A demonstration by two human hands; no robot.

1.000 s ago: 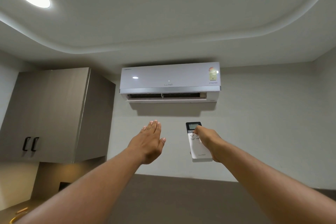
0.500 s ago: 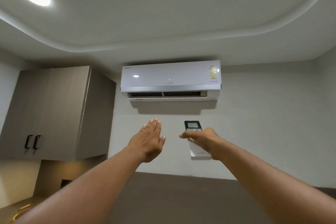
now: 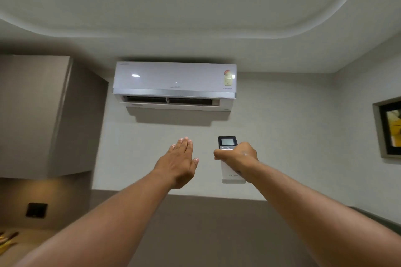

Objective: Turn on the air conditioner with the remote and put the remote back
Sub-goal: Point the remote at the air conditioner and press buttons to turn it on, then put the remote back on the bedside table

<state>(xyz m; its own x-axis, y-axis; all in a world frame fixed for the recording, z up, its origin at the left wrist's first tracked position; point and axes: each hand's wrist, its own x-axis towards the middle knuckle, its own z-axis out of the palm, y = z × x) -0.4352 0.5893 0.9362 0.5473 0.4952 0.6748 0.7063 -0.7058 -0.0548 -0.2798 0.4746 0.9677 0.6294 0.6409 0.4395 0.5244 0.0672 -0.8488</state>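
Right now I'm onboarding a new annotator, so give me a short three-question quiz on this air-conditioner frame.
1. True or false: the left hand holds the remote.
2. Which hand has its grip on the remote: A left, B right, C both?
3. Fill in: the flap under the air conditioner is ____ (open/shut).

Key: 1 false, the left hand is flat and empty. 2 B, the right hand wraps the remote's middle, screen end pointing up toward the unit. 3 open, with dark vents showing.
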